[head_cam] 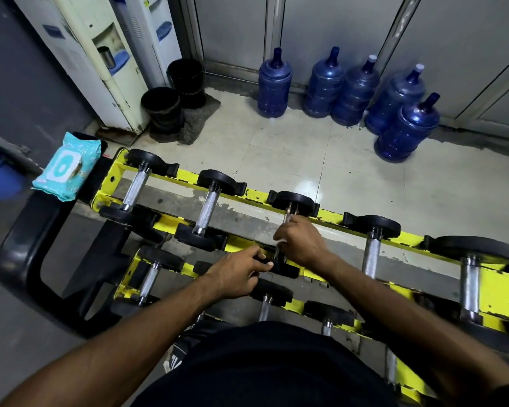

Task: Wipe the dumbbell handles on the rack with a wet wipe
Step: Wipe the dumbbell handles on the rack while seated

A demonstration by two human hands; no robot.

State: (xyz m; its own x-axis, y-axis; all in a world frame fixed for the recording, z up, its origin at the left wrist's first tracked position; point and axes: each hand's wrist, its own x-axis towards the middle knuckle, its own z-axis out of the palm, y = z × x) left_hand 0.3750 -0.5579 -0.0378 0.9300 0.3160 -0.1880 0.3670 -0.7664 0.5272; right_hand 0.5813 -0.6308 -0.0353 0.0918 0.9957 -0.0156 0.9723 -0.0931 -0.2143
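A yellow rack (pixel 185 175) holds several black-ended dumbbells with knurled steel handles. My right hand (pixel 301 243) is wrapped round the handle of the third dumbbell (pixel 293 201) on the top row, with a thin wet wipe (pixel 277 248) showing under the fingers. My left hand (pixel 237 274) grips the near black end of that same dumbbell. Left of it lie two more top-row dumbbells, one handle at the far left (pixel 135 186) and one beside it (pixel 207 211). To the right, another handle (pixel 371 255) stands bare.
A teal pack of wet wipes (pixel 66 165) lies on a black seat at the rack's left end. Blue water jugs (pixel 347 92) line the far wall, black buckets (pixel 171 98) and water dispensers (pixel 100 60) stand at the back left. A lower row of dumbbells (pixel 265 306) sits near my body.
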